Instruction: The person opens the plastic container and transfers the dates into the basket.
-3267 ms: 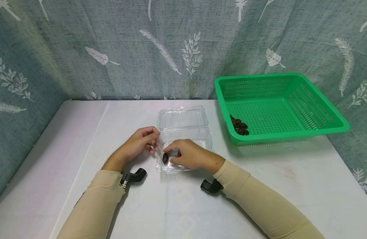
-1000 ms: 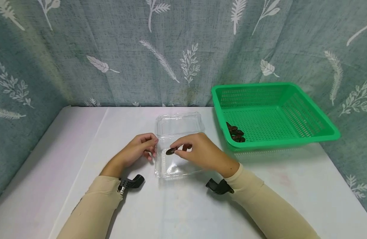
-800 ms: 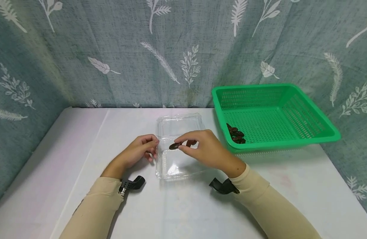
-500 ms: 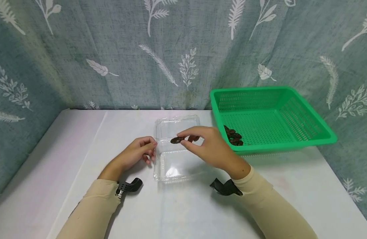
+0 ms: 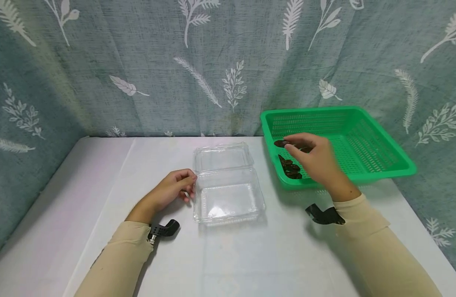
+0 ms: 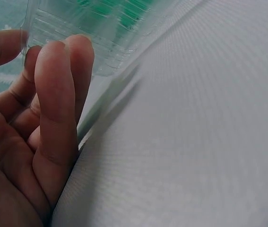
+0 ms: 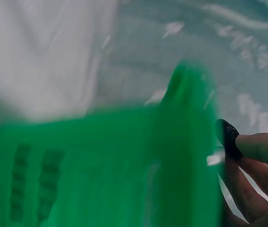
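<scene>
In the head view my right hand (image 5: 313, 159) is over the left part of the green plastic basket (image 5: 376, 177), pinching a dark brown date (image 5: 281, 143) between thumb and fingertips. The date's dark end (image 7: 229, 137) also shows past the basket wall in the right wrist view. Below it, several more dates (image 5: 289, 168) lie in the basket's near left corner. My left hand (image 5: 172, 187) pinches the left rim of a clear plastic clamshell box (image 5: 228, 200), which lies with its lid folded back. Its thumb and fingertips meet at that rim in the left wrist view.
A white cloth (image 5: 228, 260) covers the table. Behind it hangs a grey-green curtain (image 5: 150, 107) with white leaf prints. A black wrist mount (image 5: 165, 229) sits by the left cuff, another (image 5: 324, 215) by the right cuff.
My right hand took hold of the date in the clamshell box, lifted it out, and carried it right to above the basket. My left hand has stayed at the box's left rim.
</scene>
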### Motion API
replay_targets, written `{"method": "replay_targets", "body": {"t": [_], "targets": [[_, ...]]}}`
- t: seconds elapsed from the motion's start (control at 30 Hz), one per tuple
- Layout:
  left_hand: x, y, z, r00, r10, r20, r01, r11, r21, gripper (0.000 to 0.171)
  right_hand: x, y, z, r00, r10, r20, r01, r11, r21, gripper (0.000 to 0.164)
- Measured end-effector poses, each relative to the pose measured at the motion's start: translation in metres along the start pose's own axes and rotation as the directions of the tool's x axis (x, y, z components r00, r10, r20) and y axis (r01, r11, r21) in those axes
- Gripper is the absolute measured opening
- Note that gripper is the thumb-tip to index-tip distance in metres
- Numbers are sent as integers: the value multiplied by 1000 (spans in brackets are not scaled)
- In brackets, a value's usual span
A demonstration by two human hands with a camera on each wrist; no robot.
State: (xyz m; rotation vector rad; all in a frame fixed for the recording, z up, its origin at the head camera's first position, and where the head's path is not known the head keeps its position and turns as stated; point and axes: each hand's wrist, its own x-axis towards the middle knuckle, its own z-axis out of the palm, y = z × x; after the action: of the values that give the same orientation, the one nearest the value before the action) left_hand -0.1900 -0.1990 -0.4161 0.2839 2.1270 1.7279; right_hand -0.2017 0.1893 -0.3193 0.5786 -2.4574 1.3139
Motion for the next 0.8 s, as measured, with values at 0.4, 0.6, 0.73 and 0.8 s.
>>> {"method": "replay_targets", "body": {"t": [0.4,0.6,0.73,0.8], "targets": [[6,-4,-3,1000,9,4,-10,1000,10,31,8,33,-23,927,228,297,-126,937,-326,24],[8,-4,-2,1000,16,8,-16,1000,9,31,21,40,-19,845,302,442,-152,927,-342,25],[8,-5,-2,1000,14,8,-14,1000,8,30,28,49,-19,775,355,523,-196,922,-335,25],[8,-5,-2,1000,15,4,-15,1000,8,31,31,53,-19,737,379,560,-218,917,-333,24]]}}
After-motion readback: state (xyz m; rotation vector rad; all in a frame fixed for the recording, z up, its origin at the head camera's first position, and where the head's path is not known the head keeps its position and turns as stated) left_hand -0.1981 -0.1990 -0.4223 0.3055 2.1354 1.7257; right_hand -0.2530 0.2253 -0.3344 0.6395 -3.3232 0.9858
